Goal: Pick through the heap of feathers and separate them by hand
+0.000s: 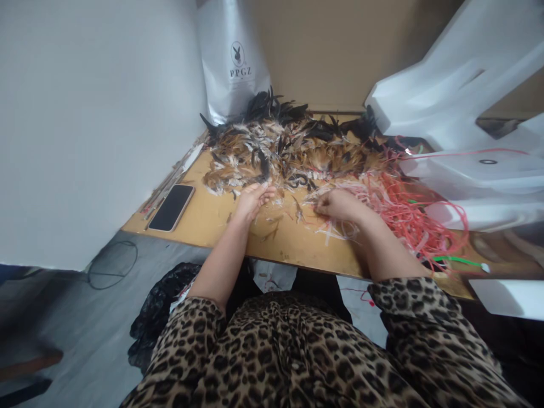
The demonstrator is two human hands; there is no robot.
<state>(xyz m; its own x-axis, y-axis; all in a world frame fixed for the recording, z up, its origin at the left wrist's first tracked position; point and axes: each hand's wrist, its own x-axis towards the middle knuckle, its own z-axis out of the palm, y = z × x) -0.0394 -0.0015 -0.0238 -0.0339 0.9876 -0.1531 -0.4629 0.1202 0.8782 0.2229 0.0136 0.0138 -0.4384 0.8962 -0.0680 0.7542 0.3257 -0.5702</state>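
A loose heap of brown, black and white feathers [289,150] lies spread across the wooden table's far side.

The table [221,218] is yellowish-brown wood. At its far side lies a heap of feathers [293,150]: brown, tan and white in the middle, black along the far edge. To the right of the feathers is a tangle of strips [403,212], red and pale pink, with one bright green cord [461,260] at its near right. To the left of the feathers lies a phone [172,207], black with a pale rim. Behind the feathers stands a silver-grey bag [232,62] with a black rabbit emblem and black lettering. The sleeves [408,306] nearest the table edge carry a leopard pattern, tan with black-brown spots.
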